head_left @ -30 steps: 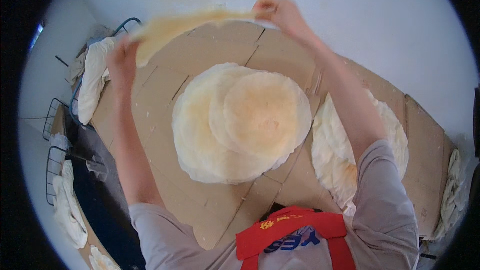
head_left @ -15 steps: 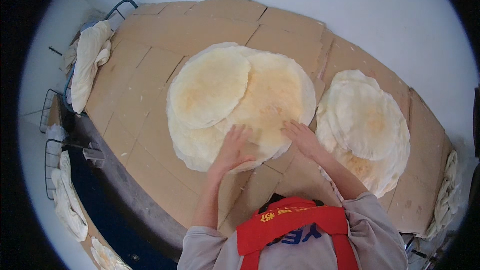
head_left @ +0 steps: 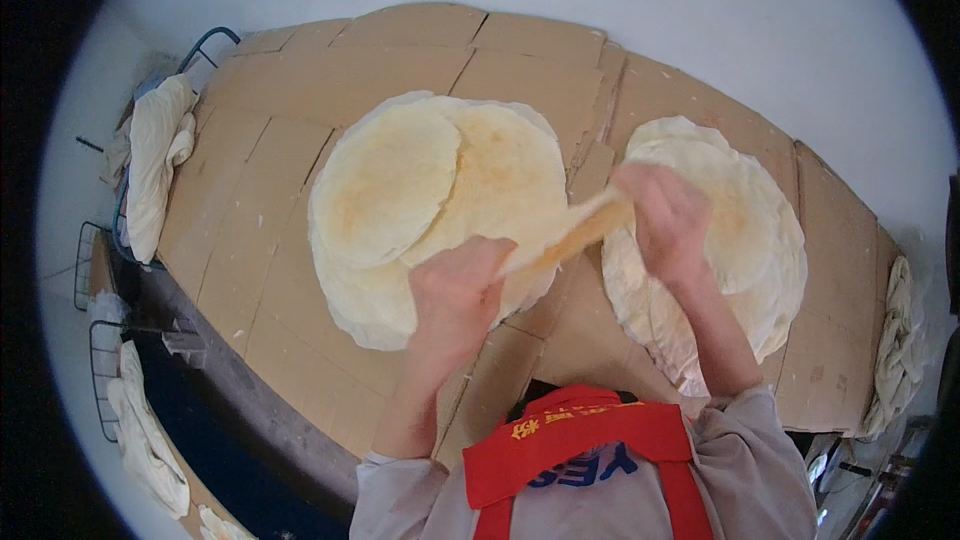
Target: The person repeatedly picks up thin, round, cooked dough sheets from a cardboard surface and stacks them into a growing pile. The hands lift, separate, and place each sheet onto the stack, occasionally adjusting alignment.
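Observation:
Both my hands hold the near right edge of a large, thin, pale round flatbread (head_left: 580,232) on the middle pile. That edge is pulled up and stretched between the hands, showing its browned side. My left hand (head_left: 462,285) is closed on it near the pile's front. My right hand (head_left: 668,215), blurred by motion, is closed on it farther right and reaches over the edge of a second stack of flatbreads (head_left: 755,250). A smaller round flatbread (head_left: 385,185) lies flat on the left part of the middle pile. My fingertips are partly hidden.
Overlapping cardboard sheets (head_left: 260,230) cover the wide surface under the piles. A white wall (head_left: 680,0) borders the far side. Bundled cream cloths lie at the left (head_left: 158,170) and right (head_left: 893,350) ends. Wire racks (head_left: 105,360) stand at lower left, beside a dark floor.
Both hands were open over the middle pile; now they are closed on a flatbread's edge and lift it. My right hand has moved farther away and right. The view has shifted slightly.

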A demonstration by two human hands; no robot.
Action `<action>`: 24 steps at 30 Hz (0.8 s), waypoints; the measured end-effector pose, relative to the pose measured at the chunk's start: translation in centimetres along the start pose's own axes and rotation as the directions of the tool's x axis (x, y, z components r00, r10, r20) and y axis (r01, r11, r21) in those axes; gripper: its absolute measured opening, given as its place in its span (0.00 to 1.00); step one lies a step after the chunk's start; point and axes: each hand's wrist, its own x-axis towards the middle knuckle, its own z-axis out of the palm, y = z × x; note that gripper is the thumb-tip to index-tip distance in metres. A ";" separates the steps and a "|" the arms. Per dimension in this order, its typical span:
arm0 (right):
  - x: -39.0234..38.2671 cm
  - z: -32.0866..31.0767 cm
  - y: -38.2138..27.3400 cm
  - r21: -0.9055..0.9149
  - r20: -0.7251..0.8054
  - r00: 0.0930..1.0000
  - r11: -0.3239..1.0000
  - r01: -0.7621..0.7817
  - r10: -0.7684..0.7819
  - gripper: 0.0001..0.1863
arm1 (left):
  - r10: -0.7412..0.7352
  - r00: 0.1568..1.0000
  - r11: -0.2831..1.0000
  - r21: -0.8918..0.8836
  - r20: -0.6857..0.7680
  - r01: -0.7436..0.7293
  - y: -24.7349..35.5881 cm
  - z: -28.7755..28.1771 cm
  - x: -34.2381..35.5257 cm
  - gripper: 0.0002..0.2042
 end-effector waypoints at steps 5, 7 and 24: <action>9.9 4.3 0.7 -0.150 0.034 0.991 0.979 0.137 -0.133 0.10 | -0.473 0.880 0.832 -0.349 -0.042 0.431 -3.5 -4.4 3.3 0.07; 13.9 5.9 1.7 -0.134 0.142 0.985 0.984 0.114 -0.095 0.13 | -0.561 0.825 0.744 -0.479 -0.067 0.466 -8.0 -5.4 4.0 0.09; -23.7 -6.6 15.3 -0.205 0.332 0.377 0.456 -0.866 0.865 0.10 | -0.607 0.739 0.795 -0.218 -0.294 0.566 -38.2 -0.6 -13.2 0.13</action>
